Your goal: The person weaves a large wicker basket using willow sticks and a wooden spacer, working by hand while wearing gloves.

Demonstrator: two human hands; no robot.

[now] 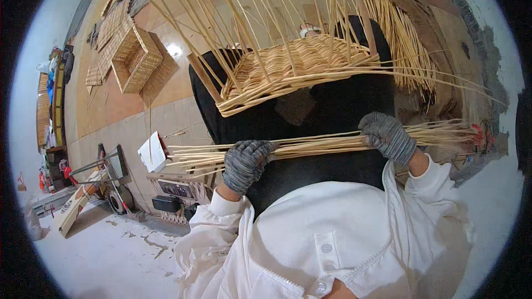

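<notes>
A bundle of long, thin wicker rods (321, 147) lies crosswise over my lap, above dark trousers. My left hand (246, 166), in a grey knitted glove, is wrapped round the bundle towards its left end. Near the right part, my right hand (388, 135), gloved alike, grips the same rods. Beyond them a half-woven wicker basket (299, 66) rests on my knees. Its base is flat and woven, with many upright stakes rising from it and thicker posts at the near corners. Some loose rod ends trail off its right side.
A finished rectangular wicker basket (136, 58) and woven panels (102, 66) lie on the floor at the far left. A large heap of rods (402, 39) is at the far right. A small crate-like stand (177, 188) with a white box (152, 152) is left of my lap.
</notes>
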